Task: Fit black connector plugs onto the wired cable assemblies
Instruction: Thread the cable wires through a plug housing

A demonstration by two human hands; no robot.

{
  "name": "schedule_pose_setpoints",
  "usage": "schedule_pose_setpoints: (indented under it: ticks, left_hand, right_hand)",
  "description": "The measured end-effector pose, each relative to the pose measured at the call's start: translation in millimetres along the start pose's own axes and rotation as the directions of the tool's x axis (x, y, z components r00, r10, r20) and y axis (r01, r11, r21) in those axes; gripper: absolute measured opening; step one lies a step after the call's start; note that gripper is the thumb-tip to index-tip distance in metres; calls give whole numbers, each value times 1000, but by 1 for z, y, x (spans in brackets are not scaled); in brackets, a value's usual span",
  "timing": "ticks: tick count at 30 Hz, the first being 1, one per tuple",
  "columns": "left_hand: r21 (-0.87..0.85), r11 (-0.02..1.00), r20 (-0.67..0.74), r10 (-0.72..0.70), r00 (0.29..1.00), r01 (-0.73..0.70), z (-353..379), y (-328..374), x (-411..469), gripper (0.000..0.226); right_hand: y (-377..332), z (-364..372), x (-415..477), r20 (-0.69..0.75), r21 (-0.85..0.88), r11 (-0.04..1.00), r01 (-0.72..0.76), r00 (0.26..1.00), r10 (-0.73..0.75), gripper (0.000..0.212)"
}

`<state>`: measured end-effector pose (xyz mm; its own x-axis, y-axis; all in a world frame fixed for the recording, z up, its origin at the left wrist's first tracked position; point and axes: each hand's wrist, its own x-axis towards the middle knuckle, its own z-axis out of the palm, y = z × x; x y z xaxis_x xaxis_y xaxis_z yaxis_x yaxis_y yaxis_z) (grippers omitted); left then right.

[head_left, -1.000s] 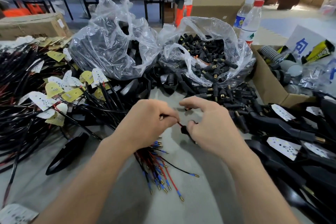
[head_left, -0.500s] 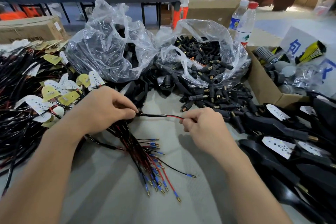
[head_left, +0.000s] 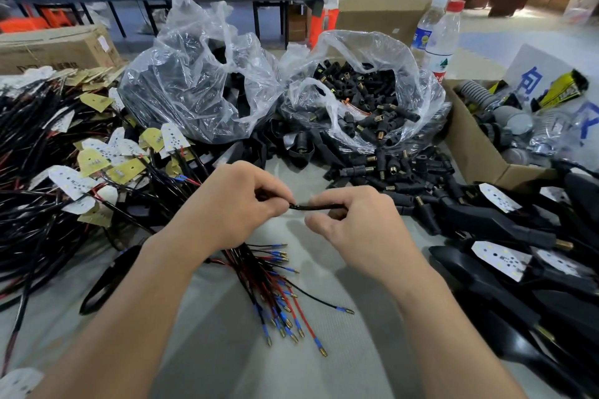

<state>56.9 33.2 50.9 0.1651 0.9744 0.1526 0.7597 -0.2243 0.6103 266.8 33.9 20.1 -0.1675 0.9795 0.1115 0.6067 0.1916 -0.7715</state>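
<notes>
- While the left hand (head_left: 233, 207) is pinching one end of a black cable (head_left: 316, 207), the right hand (head_left: 353, 223) is gripping the other with curled fingers.
- Black plugs (head_left: 366, 100) are lying in the far bag (head_left: 356, 45).

Left hand (head_left: 227, 207) and right hand (head_left: 359, 227) are bare, and both forearms (head_left: 136, 301) run bare to the lower frame edge.

Grey table (head_left: 207, 350): cables (head_left: 35, 204), plugs (head_left: 389, 172).
</notes>
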Motion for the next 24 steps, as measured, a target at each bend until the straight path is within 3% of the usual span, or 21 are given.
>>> schedule_pose_setpoints:
  ticks: [1,3,5,8,10,12,14,16,19,22,24]
  left_hand:
    - [-5,1000,-18,9,1000,-9,2,1,0,21]
    - [-17,999,-84,30,996,-31,5,2,0,17]
    - [4,999,-266,34,963,-34,4,1,-1,12]
    - [26,992,-632,-82,770,127,-5,-8,0,26]
    - [-131,955,-721,-277,635,267,-13,-19,1,37]
    - [-369,887,-639,-459,617,277,-18,-27,6,34]
    - [-669,718,-414,-576,705,194,-19,-31,13,24]
    - [-848,510,-194,-554,809,146,-19,-30,15,23]
    - [-928,357,-89,-482,872,103,-23,-30,12,31]
    - [-959,271,-67,-495,866,81,-28,-32,11,46]
    - [-960,277,-121,-536,836,38,-31,-32,11,46]
  right_hand:
    - [-1,-1,0,5,3,1000,5,1000,-5,7]
    - [-2,-2,1,28,-21,999,31,999,-30,20]
    - [-3,-3,1,23,-7,999,35,999,-35,32]
    - [-3,-7,1,-42,99,994,37,999,-33,34]
    - [-3,-10,2,-86,181,982,45,996,-30,32]
    - [-4,-13,2,-92,241,969,59,995,-38,31]
    - [-4,-13,1,-67,269,961,62,997,-46,30]
    - [-4,-12,0,-40,245,967,65,998,-56,29]
    - [-4,-9,0,-9,175,983,62,998,-62,29]
    - [-3,-2,0,28,96,995,30,999,-33,36]
    - [-3,2,-1,52,42,999,11,999,-14,34]
